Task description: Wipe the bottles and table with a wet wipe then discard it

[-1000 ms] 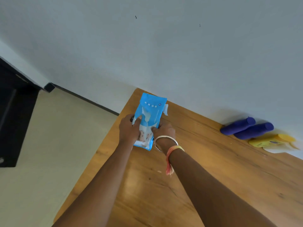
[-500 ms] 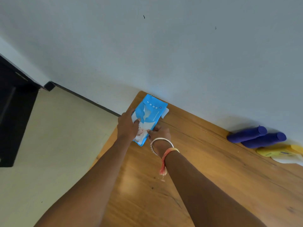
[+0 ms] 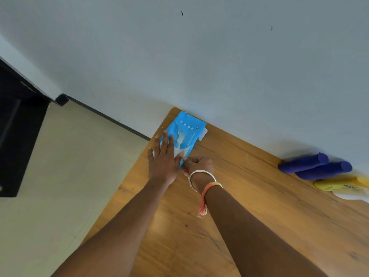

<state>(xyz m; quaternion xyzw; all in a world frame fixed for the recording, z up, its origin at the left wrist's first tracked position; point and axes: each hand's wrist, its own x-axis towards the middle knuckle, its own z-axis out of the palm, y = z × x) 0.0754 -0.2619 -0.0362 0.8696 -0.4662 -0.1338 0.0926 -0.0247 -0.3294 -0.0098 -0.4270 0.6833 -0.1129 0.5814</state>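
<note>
Table point(image 3: 259, 226), wooden, set against a pale wall point(image 3: 199, 56); wiping apparently not yet begun. Bottles lying on their sides along the wall at far right: blue bottles point(image 3: 303, 163), two, touching each other, and yellow bottle point(image 3: 339, 185) just beside them. All well apart from the hands, presumably awaiting their turn. Wet-wipe pack point(image 3: 186, 134), blue, flat on the table's far left corner, close to the wall; probably laid down for a firm base while drawing out a sheet. Left hand point(image 3: 162, 162) wide open, fingers straight, pressed flat on the pack, apparently to pin it in place. Right hand point(image 3: 199, 163) narrow, fingers curled, pinching at the pack's near edge beside the left thumb; flap or sheet between the fingertips not discernible. Bangle point(image 3: 201, 176) and orange thread point(image 3: 207, 188) on the right wrist.
</note>
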